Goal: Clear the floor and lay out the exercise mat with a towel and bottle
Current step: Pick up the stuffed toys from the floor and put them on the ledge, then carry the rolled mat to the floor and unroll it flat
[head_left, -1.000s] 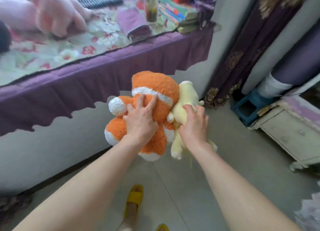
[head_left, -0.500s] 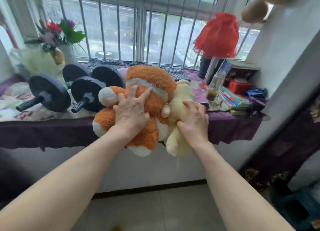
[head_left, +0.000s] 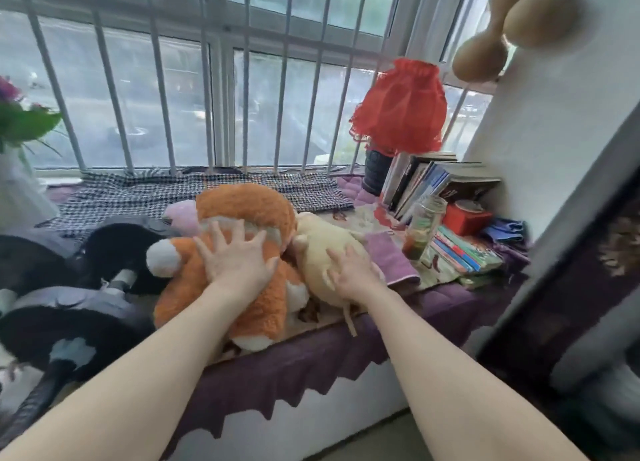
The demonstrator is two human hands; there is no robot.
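An orange and white plush toy [head_left: 249, 211] lies on the window ledge [head_left: 346, 350], which is draped in purple cloth. My left hand [head_left: 235, 260] rests flat on it with the fingers spread. Right beside it lies a pale yellow plush toy [head_left: 322, 239], and my right hand [head_left: 349, 273] lies on its back with the fingers loosely apart. A folded purple towel [head_left: 391, 256] sits just right of the yellow toy. A glass bottle [head_left: 424, 228] with dark contents stands behind the towel.
Black dumbbells [head_left: 104, 246] crowd the ledge to the left, and a pink plush [head_left: 180, 215] peeks out behind the orange toy. Books [head_left: 426, 180], a red box [head_left: 465, 218] and a red-shaded lamp [head_left: 401, 111] fill the right end. A white vase with flowers [head_left: 17, 190] stands far left. Barred windows are behind.
Both toys were carried up from above the floor and now lie on the ledge. My fingers, which gripped them, have flattened and spread on top.
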